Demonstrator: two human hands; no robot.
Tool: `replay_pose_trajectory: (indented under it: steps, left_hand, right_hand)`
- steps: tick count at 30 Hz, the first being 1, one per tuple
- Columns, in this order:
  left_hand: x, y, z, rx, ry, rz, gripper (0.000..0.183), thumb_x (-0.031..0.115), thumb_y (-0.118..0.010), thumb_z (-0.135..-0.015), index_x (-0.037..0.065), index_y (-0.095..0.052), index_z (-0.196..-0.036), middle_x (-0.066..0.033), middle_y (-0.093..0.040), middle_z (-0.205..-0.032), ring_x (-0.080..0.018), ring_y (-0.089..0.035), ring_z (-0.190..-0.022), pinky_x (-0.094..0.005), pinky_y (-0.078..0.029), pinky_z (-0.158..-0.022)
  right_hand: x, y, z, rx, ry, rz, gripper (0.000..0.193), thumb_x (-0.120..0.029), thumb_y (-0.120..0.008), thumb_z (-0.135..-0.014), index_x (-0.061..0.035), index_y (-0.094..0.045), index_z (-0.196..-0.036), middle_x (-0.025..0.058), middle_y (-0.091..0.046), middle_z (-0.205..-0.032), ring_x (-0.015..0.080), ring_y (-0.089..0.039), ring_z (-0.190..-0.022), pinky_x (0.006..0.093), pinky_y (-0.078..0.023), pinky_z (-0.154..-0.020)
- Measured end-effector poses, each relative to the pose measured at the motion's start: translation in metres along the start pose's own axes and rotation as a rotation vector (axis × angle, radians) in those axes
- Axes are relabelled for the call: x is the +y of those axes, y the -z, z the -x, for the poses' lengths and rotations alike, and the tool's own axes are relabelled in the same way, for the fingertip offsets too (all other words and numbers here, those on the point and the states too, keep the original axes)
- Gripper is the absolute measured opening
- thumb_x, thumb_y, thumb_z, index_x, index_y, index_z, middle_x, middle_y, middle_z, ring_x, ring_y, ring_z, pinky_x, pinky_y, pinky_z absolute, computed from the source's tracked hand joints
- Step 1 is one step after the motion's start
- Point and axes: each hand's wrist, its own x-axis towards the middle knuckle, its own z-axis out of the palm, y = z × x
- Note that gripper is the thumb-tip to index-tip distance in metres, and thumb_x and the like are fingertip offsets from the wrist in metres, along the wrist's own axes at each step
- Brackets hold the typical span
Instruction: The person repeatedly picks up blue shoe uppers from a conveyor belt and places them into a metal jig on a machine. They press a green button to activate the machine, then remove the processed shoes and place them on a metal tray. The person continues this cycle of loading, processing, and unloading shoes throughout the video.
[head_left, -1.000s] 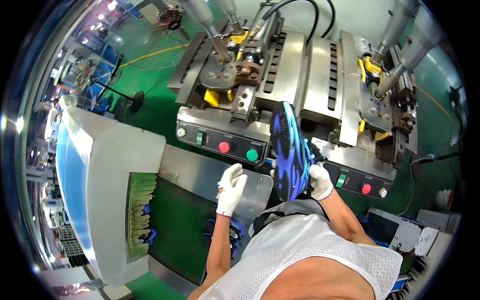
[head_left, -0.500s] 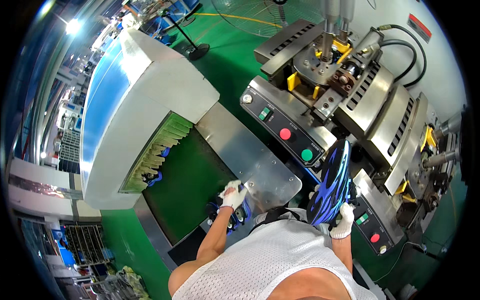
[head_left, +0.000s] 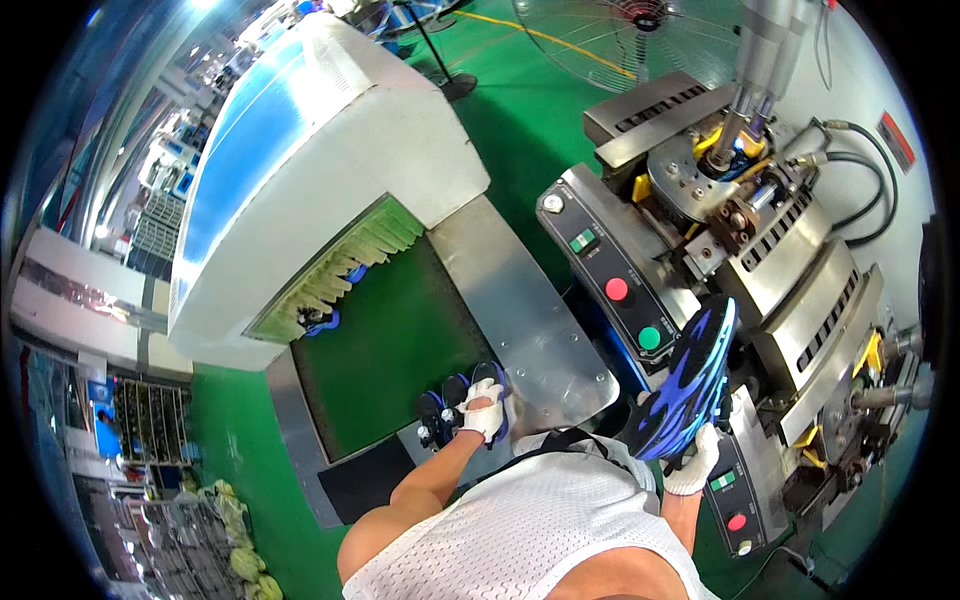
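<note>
On my left, my left hand (head_left: 482, 413), in a white glove, is closed on a blue-and-black shoe (head_left: 488, 373) at the near edge of the green conveyor belt (head_left: 400, 350). Two similar shoes (head_left: 430, 412) stand close beside it, partly covered by the hand. My right hand (head_left: 697, 464), gloved too, grips another shoe (head_left: 690, 375) by its lower end. That shoe is tilted, its black, blue and purple patterned sole turned up, in front of the press machine. The fingers on its far side are hidden.
A white machine housing (head_left: 330, 200) with a green bristle curtain (head_left: 340, 270) spans the belt; blue shoe parts (head_left: 322, 322) show beneath it. A metal side plate (head_left: 525, 310) borders the belt. The press (head_left: 700, 200) has a button panel (head_left: 610, 270). A wire fan (head_left: 640, 30) stands behind.
My left hand has closed over the rightmost shoe at the belt's edge, and the shoes there sit a little farther onto the belt. My right hand keeps its shoe. The whole view has shifted.
</note>
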Motion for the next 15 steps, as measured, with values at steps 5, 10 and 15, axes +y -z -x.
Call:
replay_pose_trajectory:
  steps: [5,10,15]
  left_hand:
    - [-0.007,-0.003,0.0,0.06,-0.05,0.04,0.036,0.017,-0.061,-0.086,0.015,-0.066,-0.121,-0.015,-0.056,-0.136,-0.0395,-0.051,-0.127,-0.058,-0.042,-0.102]
    - [0.017,0.043,-0.025,-0.124,-0.041,-0.039,0.037,0.027,-0.066,-0.088,0.012,-0.063,-0.122,-0.0161,-0.06,-0.13,-0.0387,-0.057,-0.119,-0.0544,-0.046,-0.097]
    - [0.097,0.089,-0.095,0.047,-0.267,0.282,0.031,0.023,-0.066,-0.094,0.006,-0.067,-0.119,-0.0154,-0.068,-0.12,-0.0325,-0.065,-0.113,-0.0418,-0.051,-0.098]
  right_hand:
    - [-0.001,-0.01,0.002,-0.007,-0.002,-0.037,0.054,-0.021,-0.069,-0.087,0.0018,-0.053,-0.134,0.0149,-0.067,-0.12,0.0286,-0.069,-0.103,0.0425,-0.058,-0.092]
    - [0.002,0.012,0.002,0.037,-0.011,-0.006,0.055,-0.021,-0.068,-0.089,-0.0003,-0.051,-0.137,0.0159,-0.067,-0.122,0.0283,-0.069,-0.105,0.0457,-0.059,-0.091]
    - [-0.019,-0.044,0.006,-0.147,-0.001,-0.123,0.062,-0.023,-0.07,-0.09,0.0048,-0.047,-0.14,0.0244,-0.064,-0.127,0.039,-0.067,-0.113,0.0499,-0.057,-0.097]
